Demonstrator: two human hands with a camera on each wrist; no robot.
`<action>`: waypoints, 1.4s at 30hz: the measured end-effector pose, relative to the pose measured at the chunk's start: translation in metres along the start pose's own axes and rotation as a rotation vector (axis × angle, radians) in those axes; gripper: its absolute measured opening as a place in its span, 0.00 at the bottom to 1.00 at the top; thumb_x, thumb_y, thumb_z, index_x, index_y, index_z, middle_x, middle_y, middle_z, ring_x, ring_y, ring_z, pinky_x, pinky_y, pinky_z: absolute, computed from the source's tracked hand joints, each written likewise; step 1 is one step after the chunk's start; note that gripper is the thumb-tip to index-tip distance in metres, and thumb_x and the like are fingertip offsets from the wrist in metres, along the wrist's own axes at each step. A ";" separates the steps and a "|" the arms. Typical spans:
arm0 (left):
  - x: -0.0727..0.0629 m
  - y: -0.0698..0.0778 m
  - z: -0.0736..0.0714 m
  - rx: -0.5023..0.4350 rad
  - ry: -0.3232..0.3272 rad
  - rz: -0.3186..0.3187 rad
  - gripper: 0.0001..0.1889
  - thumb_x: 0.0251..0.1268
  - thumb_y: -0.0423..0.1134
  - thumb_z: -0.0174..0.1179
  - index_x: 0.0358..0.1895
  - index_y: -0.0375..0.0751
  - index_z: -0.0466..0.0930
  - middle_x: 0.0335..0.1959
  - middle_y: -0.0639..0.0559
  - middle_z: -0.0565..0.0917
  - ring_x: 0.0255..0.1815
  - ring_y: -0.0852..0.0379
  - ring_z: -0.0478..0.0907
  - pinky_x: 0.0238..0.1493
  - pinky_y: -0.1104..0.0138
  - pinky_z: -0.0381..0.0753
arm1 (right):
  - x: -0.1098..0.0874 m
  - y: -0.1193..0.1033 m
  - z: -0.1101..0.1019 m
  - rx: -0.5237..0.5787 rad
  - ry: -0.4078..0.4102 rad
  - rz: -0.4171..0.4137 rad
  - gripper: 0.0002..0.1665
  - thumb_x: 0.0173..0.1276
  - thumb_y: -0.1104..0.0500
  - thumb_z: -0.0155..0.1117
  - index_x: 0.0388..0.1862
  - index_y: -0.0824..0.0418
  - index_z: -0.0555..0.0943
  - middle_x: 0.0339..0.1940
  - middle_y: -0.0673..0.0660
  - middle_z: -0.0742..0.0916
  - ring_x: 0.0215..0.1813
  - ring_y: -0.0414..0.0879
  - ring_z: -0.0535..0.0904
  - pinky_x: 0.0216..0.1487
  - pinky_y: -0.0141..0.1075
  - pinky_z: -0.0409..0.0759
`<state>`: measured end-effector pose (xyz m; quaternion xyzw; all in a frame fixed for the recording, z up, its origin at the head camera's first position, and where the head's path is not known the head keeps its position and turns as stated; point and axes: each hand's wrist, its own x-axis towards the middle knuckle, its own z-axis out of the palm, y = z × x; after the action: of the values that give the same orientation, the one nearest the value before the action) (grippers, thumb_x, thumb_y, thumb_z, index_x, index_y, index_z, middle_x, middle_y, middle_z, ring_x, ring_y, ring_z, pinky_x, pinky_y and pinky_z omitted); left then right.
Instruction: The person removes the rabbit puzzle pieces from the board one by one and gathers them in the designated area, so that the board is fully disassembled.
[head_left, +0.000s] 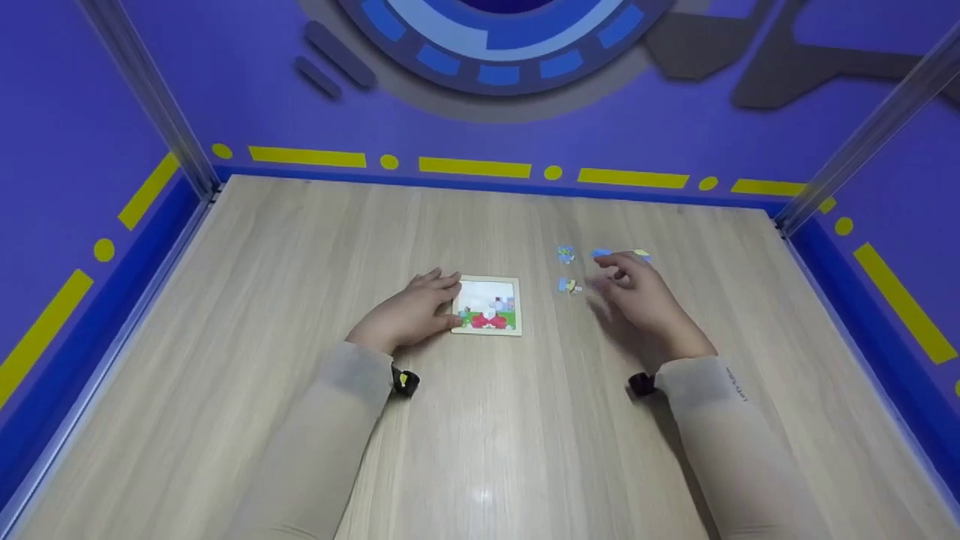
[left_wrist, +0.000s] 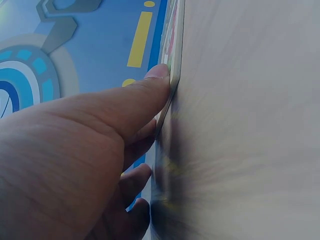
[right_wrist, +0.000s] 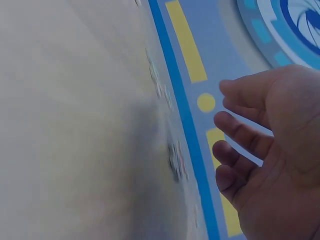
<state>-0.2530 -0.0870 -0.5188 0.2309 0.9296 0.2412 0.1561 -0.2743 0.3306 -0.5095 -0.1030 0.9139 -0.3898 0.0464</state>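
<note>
One tray [head_left: 518,307], face-on only from head, left fingers [head_left: 444,283] against it, right fingers [right_wrist: 247,92] apart

This looks like a little booth made for work at a table. A wood-look table [head_left: 487,420] fills the floor of it. Bright blue-purple walls stand at the far side [head_left: 465,131], the left [head_left: 45,150] and the right [head_left: 915,232]. Shiny metal posts [head_left: 148,90] hold the far corners. A big blue ring [head_left: 499,75] and yellow bars [head_left: 474,166] decorate the walls, a bit like a spaceship.
</note>
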 end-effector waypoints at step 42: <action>0.000 0.001 -0.001 0.022 0.005 0.026 0.40 0.87 0.54 0.61 0.91 0.39 0.62 0.96 0.48 0.57 0.99 0.41 0.43 1.00 0.48 0.41 | 0.015 -0.092 0.095 0.007 -0.152 -0.090 0.26 0.85 0.57 0.68 0.78 0.58 0.83 0.73 0.60 0.85 0.65 0.57 0.82 0.70 0.54 0.84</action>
<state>-0.2532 -0.0867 -0.5177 0.2442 0.9295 0.2336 0.1479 -0.2593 0.1985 -0.5094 -0.1733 0.9008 -0.3857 0.0986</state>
